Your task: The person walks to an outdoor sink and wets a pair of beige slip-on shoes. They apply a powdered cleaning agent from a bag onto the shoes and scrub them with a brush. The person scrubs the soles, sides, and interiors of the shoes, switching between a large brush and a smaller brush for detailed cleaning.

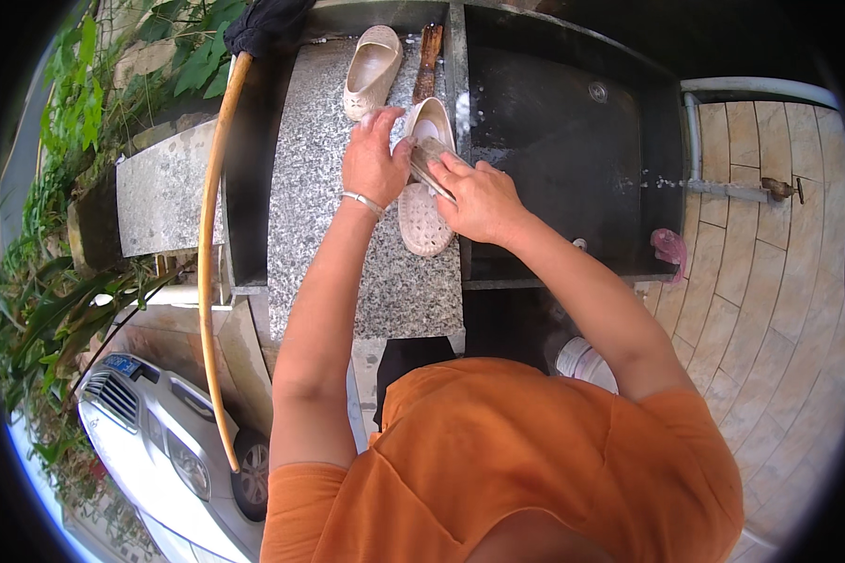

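Observation:
My right hand (pixel 480 197) grips a worn scrubbing brush (pixel 433 156), held slanted over a pale perforated slip-on shoe (pixel 426 224). That shoe lies on a speckled granite slab (pixel 317 281), its toe towards me. Just left of the brush, my left hand (pixel 374 158) is raised with its fingers apart and holds nothing; a bracelet is on its wrist. Beyond my left hand a second pale slip-on shoe (pixel 373 70) rests on the slab. A wet brown strip of wood (pixel 427 63) lies to the right of that shoe. The brush partly hides the near shoe.
A dark stone basin (pixel 549 162) adjoins the slab on the right, with a brass tap (pixel 778 188) beyond it. A pink plastic bag (pixel 669 250) hangs at its rim. The wooden handle (pixel 211 211) of a mop stands left of the slab. A white car (pixel 162 450) is parked at lower left.

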The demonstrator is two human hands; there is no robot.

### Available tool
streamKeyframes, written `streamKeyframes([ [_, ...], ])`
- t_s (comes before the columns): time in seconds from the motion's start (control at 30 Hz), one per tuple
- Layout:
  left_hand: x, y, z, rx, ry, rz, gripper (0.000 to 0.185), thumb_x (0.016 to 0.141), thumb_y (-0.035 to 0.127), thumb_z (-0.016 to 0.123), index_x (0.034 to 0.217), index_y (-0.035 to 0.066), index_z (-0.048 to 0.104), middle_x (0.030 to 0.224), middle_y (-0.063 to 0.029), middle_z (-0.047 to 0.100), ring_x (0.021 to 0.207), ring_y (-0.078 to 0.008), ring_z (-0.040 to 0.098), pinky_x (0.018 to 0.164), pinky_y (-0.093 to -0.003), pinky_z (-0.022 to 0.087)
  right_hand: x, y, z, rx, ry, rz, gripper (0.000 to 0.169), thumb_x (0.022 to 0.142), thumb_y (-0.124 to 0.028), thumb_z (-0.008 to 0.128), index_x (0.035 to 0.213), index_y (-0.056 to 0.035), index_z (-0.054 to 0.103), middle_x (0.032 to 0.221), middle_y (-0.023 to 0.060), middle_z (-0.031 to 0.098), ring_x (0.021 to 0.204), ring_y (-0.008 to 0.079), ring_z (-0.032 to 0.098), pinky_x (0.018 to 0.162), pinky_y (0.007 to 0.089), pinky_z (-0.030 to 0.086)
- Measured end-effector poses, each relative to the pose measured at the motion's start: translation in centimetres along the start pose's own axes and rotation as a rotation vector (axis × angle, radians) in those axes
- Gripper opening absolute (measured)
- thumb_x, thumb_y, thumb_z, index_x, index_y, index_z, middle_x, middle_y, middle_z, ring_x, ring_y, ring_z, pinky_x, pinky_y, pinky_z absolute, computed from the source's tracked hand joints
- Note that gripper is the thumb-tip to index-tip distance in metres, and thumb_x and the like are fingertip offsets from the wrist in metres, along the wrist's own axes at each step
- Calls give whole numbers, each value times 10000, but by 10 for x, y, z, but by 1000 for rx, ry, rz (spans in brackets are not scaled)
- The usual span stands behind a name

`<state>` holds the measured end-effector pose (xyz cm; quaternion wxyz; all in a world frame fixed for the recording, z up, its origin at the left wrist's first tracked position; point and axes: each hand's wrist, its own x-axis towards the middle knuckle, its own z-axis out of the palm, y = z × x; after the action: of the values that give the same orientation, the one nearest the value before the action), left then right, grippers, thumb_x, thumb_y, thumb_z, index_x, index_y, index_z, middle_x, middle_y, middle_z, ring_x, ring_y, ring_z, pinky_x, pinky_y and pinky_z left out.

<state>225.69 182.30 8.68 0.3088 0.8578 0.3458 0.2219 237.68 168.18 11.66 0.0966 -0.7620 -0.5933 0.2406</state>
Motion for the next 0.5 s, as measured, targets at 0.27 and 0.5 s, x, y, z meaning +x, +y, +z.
streamKeyframes([
  [0.27, 75, 11, 48, 116, -745, -28, 497, 828, 252, 701, 1309, 207, 585, 1174, -146, 653, 1086, -328, 614, 956, -374, 473, -50, 4, 3, 45, 86, -95, 524, 806, -255, 617, 1299, -90, 560, 1357, 121, 528, 879, 339, 585, 800, 432, 519],
  [0.5, 63, -42, 11, -49, -935, -187, 362, 813, 230, 739, 1170, 214, 686, 1002, -126, 710, 943, -266, 669, 870, -327, 505, -50, 29, -14, 48, 78, -120, 513, 818, -246, 650, 1311, -121, 579, 1341, 119, 566, 791, 302, 566, 789, 385, 517],
])
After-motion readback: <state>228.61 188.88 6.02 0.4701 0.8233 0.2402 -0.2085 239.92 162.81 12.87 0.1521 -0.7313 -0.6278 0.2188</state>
